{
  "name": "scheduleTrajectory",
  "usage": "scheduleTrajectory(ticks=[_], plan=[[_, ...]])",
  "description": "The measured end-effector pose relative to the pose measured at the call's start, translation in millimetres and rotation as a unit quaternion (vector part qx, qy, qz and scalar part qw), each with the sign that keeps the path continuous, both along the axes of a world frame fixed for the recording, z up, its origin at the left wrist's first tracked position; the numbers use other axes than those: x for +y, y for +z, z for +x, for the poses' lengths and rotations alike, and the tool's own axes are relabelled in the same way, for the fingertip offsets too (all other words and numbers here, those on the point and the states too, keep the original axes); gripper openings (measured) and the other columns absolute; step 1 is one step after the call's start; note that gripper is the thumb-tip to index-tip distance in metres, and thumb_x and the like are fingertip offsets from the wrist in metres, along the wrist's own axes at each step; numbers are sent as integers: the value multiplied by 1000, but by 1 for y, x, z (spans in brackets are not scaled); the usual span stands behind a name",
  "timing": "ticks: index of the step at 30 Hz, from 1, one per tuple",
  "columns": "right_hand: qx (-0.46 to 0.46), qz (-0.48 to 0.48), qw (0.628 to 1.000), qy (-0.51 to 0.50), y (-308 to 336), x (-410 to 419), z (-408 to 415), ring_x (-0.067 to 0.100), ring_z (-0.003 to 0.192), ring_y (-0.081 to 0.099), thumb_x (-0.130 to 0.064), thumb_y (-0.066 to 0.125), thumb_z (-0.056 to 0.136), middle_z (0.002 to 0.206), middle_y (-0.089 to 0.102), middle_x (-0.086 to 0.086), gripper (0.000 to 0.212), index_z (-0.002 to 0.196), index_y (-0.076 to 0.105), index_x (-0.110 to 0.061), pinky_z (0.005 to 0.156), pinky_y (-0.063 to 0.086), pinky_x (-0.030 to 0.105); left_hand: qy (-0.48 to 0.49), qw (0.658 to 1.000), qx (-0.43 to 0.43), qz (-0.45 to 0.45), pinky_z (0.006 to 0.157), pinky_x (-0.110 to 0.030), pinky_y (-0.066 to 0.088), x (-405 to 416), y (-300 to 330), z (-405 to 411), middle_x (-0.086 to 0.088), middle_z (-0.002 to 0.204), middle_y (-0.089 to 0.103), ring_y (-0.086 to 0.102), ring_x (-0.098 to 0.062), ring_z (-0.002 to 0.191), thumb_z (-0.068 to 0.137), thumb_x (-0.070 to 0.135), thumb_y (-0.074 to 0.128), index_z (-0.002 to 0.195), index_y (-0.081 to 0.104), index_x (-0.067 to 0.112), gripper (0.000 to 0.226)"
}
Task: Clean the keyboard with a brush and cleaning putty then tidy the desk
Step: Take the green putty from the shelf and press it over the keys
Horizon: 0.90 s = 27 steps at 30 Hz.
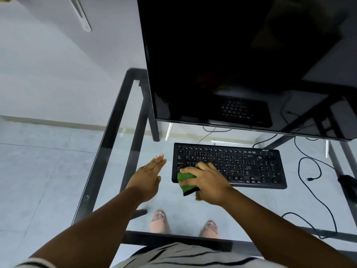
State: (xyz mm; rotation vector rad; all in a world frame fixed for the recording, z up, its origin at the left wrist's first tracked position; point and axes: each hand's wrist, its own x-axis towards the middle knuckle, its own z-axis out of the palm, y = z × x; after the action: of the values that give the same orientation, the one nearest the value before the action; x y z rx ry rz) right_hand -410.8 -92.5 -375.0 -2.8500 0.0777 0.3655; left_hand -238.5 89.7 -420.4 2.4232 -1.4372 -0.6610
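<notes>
Keyboard point(231, 165): one, black, flat on the glass desk point(108, 151), partly under the right hand.
Right hand point(208, 182): fingers closed around one green thing point(186, 181) with a black edge; hard to tell what it is.
Left hand point(148, 176): flat, fingers straight, holding nothing, just beside the green thing.
Monitor point(241, 60): one, dark, top cut off.
Feet point(158, 221): two, seen through the glass.

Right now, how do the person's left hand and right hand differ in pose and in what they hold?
The left hand is flat and open with fingers extended, holding nothing; the right hand is curled around a green cloth. The left hand is over bare glass desk beside the keyboard; the right hand is on the keyboard's left keys. Both are bare.
</notes>
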Motion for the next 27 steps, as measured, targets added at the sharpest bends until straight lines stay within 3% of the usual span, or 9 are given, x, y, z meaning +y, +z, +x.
scheduleTrajectory(ticks=[4,8,15,19,27], plan=[[-1,-9,999,-36,4,-19,-22,20,106,45,-25,74,75,144,45,-16,52,119,60,-49,81,39,39,12,1000,-6,0,112,-22,5,0,0,-2,14,161,-2,2,-7,148,101,23,36,154,9,29,60],[-17,-6,994,-104,2,-43,-51,20,101,49,-4,68,65,138,53,-13,64,111,66,-49,75,37,36,28,1000,-9,4,112,-23,5,0,0,-5,14,161,-2,2,-8,149,101,23,37,154,9,29,60],[-129,29,964,-232,-12,-72,-88,26,95,54,4,68,58,123,60,-5,62,102,73,-39,79,49,49,117,992,18,-35,117,-30,9,-15,4,-26,4,161,16,12,-15,149,98,15,40,153,18,21,60],[-122,62,966,-220,-14,-47,-74,23,102,52,-5,65,63,130,54,-8,64,115,67,-42,89,47,43,205,976,40,-59,119,-40,15,-31,8,-41,1,160,21,16,-18,148,101,25,39,152,22,18,55],[-112,60,960,-248,-12,-76,-121,25,103,54,-6,72,59,127,56,-7,59,104,71,-45,83,45,43,166,983,-6,-74,119,-45,18,-63,10,-64,-2,161,18,14,-21,148,96,41,46,152,21,16,67]])
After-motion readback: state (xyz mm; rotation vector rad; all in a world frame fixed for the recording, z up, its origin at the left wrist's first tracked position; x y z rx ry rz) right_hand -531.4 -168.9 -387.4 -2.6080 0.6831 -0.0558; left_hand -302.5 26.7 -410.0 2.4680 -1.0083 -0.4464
